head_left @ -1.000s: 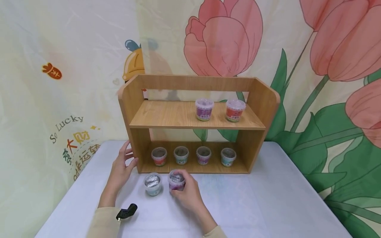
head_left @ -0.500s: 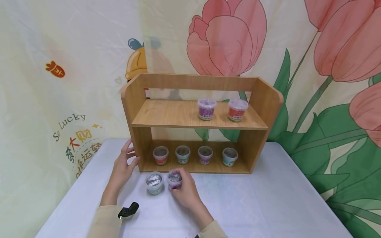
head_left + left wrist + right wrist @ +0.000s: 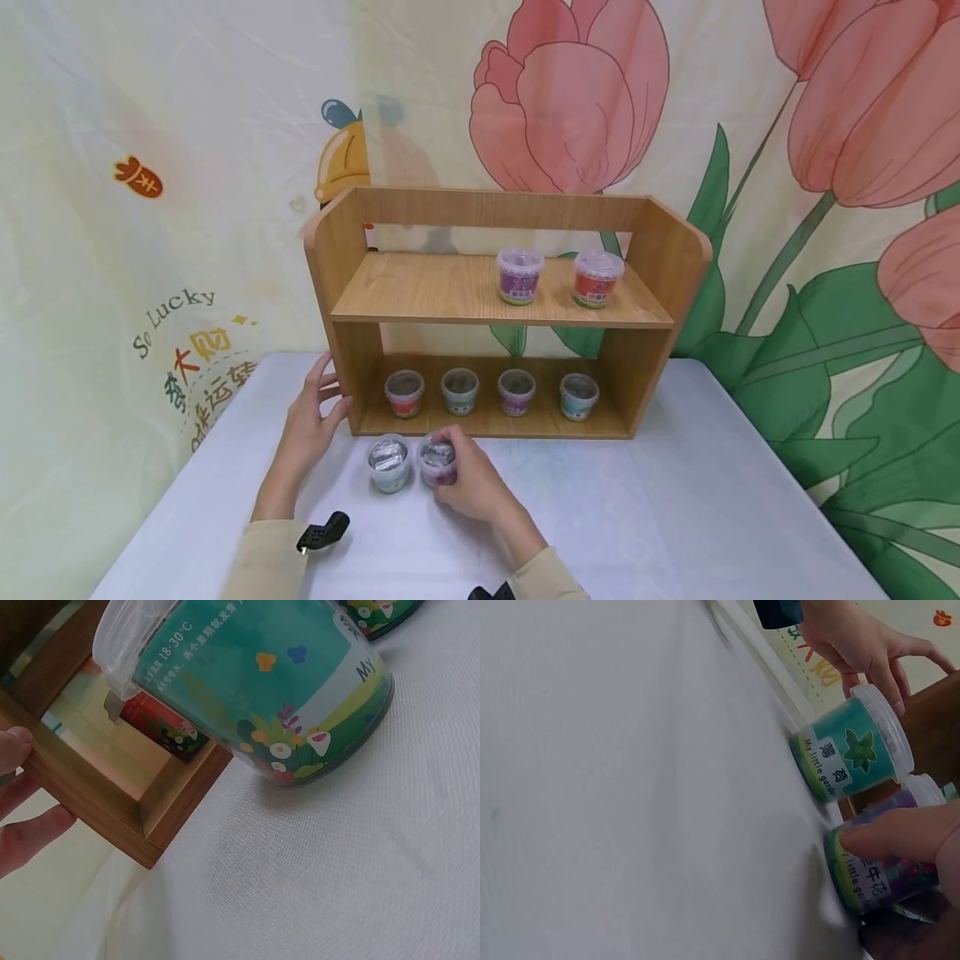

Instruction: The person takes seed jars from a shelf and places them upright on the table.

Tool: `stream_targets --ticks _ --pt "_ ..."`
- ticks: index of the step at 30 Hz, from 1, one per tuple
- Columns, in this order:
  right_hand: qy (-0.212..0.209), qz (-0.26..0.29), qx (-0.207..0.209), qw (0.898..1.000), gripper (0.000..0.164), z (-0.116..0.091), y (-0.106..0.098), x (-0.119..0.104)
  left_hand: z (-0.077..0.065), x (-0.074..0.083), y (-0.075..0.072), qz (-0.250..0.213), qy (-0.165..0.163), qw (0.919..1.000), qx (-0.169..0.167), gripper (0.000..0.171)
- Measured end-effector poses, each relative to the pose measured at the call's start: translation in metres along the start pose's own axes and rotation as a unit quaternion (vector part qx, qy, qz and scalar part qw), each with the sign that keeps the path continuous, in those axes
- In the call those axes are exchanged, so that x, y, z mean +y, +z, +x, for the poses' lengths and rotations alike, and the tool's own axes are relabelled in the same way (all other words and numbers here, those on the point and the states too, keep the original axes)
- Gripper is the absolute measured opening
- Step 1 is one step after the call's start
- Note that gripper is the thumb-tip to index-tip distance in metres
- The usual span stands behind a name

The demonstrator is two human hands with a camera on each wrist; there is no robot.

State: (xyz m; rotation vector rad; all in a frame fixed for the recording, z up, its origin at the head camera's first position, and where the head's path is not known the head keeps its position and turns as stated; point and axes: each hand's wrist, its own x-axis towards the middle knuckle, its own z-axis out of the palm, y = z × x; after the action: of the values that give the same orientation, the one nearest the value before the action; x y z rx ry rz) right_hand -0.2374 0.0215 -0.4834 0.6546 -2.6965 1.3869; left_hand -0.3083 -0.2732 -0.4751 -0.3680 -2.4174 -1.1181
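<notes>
From my remote station I see the left hand (image 3: 306, 421), fingers spread, against the wooden shelf (image 3: 420, 287), perhaps to steady it, while the right hand (image 3: 474, 477) pinches the purple cup (image 3: 432, 464) in front, just beside the teal cup (image 3: 388, 475).

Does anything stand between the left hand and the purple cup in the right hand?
Yes: the teal cup stands between the left hand and the purple cup, in front of the shelf, towards its left end.

Teal cup (image 3: 847, 742), green-leaf patterned, and purple cup (image 3: 896, 874), perhaps red-flecked
</notes>
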Motion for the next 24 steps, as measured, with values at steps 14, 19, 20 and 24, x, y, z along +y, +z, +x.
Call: stream_targets --ticks 14,19,20,24 --pt "-0.031 0.008 -0.143 0.989 0.081 0.004 -0.026 0.014 -0.002 -0.002 -0.001 0.003 -0.004 1.0 0.002 0.102" --pt "-0.05 -0.014 -0.171 0.984 0.083 0.002 -0.045 0.015 -0.003 -0.003 0.0 -0.001 -0.006 1.0 0.0 0.103" --pt "-0.052 -0.013 -0.17 0.984 0.081 0.001 -0.052 0.013 -0.003 -0.002 0.001 -0.002 -0.007 1.0 -0.001 0.103" --pt "-0.077 0.003 -0.14 0.987 0.064 0.0 -0.085 -0.001 -0.002 -0.001 0.001 0.001 -0.008 1.0 -0.001 0.103"
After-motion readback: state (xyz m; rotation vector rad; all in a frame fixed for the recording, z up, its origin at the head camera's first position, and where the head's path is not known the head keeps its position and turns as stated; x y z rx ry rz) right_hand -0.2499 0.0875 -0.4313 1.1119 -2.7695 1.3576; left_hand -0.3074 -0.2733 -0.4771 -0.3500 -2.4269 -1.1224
